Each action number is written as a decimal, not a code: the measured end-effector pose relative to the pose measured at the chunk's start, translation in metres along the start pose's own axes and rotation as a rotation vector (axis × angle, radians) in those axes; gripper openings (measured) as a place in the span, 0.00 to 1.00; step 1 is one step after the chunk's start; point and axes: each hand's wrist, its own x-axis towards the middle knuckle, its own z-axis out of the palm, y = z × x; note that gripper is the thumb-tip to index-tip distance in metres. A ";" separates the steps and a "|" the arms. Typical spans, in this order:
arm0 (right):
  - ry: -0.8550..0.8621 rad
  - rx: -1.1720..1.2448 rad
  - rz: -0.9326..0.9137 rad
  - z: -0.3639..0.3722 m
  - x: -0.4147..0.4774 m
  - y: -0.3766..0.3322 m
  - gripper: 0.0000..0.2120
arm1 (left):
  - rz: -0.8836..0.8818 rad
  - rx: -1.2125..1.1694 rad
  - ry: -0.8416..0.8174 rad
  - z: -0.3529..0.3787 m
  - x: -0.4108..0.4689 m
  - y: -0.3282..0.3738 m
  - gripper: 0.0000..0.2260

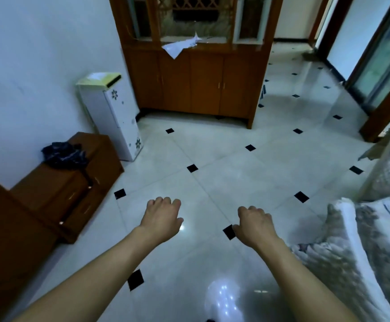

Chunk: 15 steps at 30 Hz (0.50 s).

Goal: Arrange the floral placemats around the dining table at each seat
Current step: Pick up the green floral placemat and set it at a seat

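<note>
My left hand point(161, 218) and my right hand point(255, 225) are stretched out in front of me over a white tiled floor point(214, 180). Both are palm down with the fingers curled under, and neither holds anything. No dining table and no floral placemats are in view. At the right edge lies grey and white patterned fabric point(356, 247) draped over furniture; I cannot tell what it is.
A tall wooden cabinet point(196, 84) stands ahead with white paper point(182, 46) on its ledge. A white water dispenser point(117, 122) stands by the left wall. A low wooden drawer unit point(73, 187) with dark cloth point(64, 154) on top sits at left. A doorway point(375, 73) opens at right.
</note>
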 end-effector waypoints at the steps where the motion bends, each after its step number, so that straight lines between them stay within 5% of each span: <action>1: 0.005 -0.007 0.003 -0.008 0.018 0.004 0.15 | 0.008 0.005 -0.005 -0.004 0.019 0.001 0.16; 8: 0.012 0.004 0.143 -0.032 0.143 0.061 0.15 | 0.159 0.017 -0.023 -0.014 0.195 0.027 0.17; 15: 0.023 0.063 0.531 -0.056 0.231 0.164 0.15 | 0.531 -0.007 -0.024 -0.031 0.401 0.130 0.16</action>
